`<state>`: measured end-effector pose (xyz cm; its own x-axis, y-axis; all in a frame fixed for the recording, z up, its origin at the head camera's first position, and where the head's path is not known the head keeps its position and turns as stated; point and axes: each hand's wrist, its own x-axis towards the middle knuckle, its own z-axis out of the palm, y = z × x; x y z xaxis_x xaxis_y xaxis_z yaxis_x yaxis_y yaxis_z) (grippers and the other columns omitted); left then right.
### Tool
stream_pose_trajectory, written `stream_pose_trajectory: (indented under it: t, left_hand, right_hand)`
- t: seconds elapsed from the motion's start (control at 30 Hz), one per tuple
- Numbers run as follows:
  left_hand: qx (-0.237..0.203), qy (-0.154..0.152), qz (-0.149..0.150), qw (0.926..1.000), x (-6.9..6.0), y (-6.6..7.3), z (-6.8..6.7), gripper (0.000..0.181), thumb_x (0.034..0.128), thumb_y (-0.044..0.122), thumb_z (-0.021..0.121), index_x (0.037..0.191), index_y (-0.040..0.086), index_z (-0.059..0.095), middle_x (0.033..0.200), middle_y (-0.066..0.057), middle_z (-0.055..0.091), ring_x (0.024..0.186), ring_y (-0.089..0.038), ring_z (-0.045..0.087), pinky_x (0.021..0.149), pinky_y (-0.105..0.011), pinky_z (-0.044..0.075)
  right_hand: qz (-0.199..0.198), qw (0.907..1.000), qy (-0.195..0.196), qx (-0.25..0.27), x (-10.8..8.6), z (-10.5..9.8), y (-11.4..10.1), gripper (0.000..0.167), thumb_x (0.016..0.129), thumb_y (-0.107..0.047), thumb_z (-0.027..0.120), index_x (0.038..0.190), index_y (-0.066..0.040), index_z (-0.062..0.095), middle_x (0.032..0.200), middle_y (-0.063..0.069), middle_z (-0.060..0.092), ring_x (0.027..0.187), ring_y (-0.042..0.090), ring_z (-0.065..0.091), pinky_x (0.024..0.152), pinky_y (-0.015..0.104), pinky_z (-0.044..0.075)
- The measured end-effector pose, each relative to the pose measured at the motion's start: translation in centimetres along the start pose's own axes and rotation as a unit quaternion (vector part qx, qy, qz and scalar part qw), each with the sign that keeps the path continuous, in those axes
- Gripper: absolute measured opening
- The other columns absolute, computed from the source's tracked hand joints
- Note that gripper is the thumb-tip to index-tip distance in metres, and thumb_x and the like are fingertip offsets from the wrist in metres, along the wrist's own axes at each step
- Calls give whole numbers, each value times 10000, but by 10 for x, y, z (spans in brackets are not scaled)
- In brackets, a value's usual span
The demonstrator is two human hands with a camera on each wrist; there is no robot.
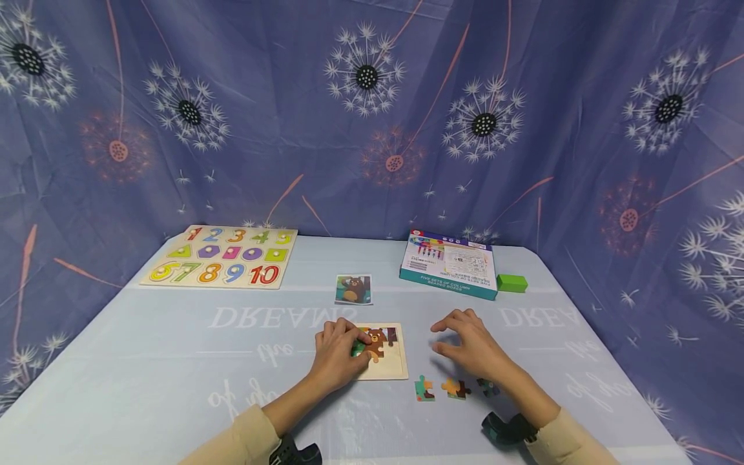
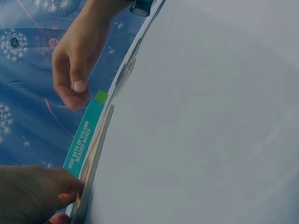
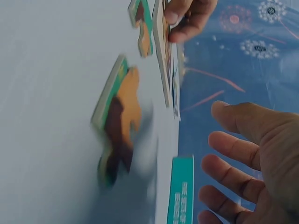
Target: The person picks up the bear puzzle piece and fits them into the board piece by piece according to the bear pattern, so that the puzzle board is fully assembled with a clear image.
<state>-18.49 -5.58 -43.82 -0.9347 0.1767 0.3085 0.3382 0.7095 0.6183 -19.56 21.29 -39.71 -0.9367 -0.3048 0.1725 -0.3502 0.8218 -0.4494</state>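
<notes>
My left hand (image 1: 340, 355) rests on the left part of a wooden puzzle board (image 1: 392, 371), its thumb and a forefinger touching the assembled bear picture pieces (image 1: 376, 342). In the left wrist view this hand is partly cut off, so some fingertips are hidden. My right hand (image 1: 473, 342) hovers to the right of the board with fingers spread and nothing between them. Below it on the table lie three loose jigsaw pieces: a green and orange one (image 1: 424, 389), an orange and brown one (image 1: 456, 388) and a dark one (image 1: 487, 387) partly covered by the forearm.
A bear picture card (image 1: 353, 289) lies behind the board. At the back left is a number and shape board (image 1: 221, 257); at the back right, a flat teal-edged box (image 1: 450, 265) with a green block (image 1: 512, 283) beside it. A dandelion-print cloth (image 1: 261, 116) hangs behind the table.
</notes>
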Motion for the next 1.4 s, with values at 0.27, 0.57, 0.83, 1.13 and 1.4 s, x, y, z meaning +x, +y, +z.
stream_pose_trajectory:
  t: [0.27,0.57,0.83,1.13,1.4]
  left_hand:
    - [15,-43,3,10000,1,0,0,117,759,197,700,875,186,695,983,7,508,932,-188,371,855,-461,253]
    - [-17,-70,-39,10000,0,1,-1,130,749,197,711,877,175,700,961,-3,501,917,-188,366,843,-449,252]
    - [-2,-74,-50,10000,0,1,-1,131,750,202,713,878,177,700,962,0,499,920,-189,365,847,-450,252]
    - [15,-61,-43,10000,0,0,-1,132,752,216,713,880,185,699,971,3,500,919,-185,363,836,-438,249]
    - [-3,-62,-12,10000,0,0,-1,132,757,218,720,883,182,700,964,2,496,916,-186,362,843,-452,252]
  right_hand:
    - [180,9998,-19,88,-14,-10,25,264,780,-266,748,1028,-196,687,1012,-30,604,969,160,424,813,367,402]
    - [383,9990,-56,-228,-30,-18,50,281,774,-242,744,1043,-184,688,1011,-37,605,989,159,437,842,403,406]
    - [299,9988,66,-392,-40,-22,65,302,749,-222,761,1041,-194,688,1010,-47,599,973,150,437,821,379,393]
    - [282,9985,32,-460,-44,-25,78,329,738,-184,761,1058,-180,686,1023,-30,601,1019,185,450,850,416,391]
    - [258,9985,27,-482,-46,-25,85,331,739,-170,758,1062,-169,688,1023,-29,601,1025,202,460,847,420,393]
